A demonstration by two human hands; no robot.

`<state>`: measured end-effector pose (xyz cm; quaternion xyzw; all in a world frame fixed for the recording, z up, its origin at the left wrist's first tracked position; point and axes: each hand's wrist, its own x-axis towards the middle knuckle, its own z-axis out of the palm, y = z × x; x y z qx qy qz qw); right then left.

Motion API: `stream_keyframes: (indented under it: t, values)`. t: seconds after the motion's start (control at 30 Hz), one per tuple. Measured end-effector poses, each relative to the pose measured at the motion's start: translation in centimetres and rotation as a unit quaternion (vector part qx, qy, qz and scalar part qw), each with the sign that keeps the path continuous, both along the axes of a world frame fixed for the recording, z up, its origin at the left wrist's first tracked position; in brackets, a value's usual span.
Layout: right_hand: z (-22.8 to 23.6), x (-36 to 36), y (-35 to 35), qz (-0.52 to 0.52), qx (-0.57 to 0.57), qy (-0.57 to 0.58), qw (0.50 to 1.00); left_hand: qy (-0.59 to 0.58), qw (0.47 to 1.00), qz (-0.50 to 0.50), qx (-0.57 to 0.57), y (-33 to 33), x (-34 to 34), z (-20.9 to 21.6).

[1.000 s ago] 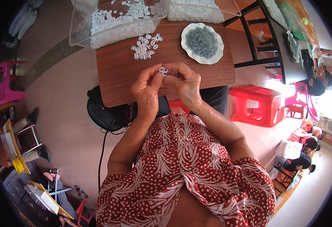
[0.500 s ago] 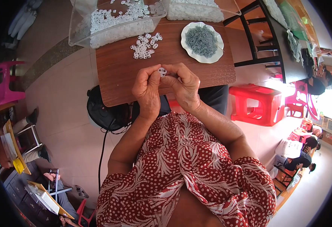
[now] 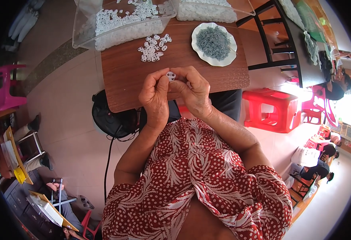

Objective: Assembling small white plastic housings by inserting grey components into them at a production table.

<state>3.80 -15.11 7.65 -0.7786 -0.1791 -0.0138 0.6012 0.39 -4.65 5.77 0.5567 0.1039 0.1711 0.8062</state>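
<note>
Between the fingertips of both hands is a small white plastic piece with dark holes (image 3: 171, 75), held above the near edge of the brown table. My left hand (image 3: 155, 94) pinches it from the left with thumb and index finger. My right hand (image 3: 194, 90) closes on it from the right, fingers curled; whether a smaller part sits in them is hidden. Just beyond lies a loose pile of similar white pieces (image 3: 153, 49). To its right a white scalloped plate (image 3: 219, 61) holds a heap of small grey-blue parts (image 3: 212, 43).
A clear plastic bin (image 3: 131, 35) full of white pieces stands at the table's far left, with a second bin (image 3: 207, 15) beside it. Red stools (image 3: 272, 111) stand to the right. A black round object with a cord (image 3: 113, 116) is under the table's left side. Other people sit further off.
Both hands stay nearly in place, shifting very slightly left. The white piece remains pinched between them.
</note>
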Motion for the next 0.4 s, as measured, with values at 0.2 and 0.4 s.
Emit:
stream_keyframes:
  t: [0.2, 0.4]
  values:
    - [-0.15, 0.14, -0.17, -0.014, -0.005, 0.0, 1.0, -0.001, 0.999, -0.051, -0.001, 0.88, 0.08, -0.14]
    - [-0.54, 0.08, -0.26, -0.006, 0.014, 0.015, 1.0, -0.02, 0.999, -0.042, -0.009, 0.59, -0.03, -0.23]
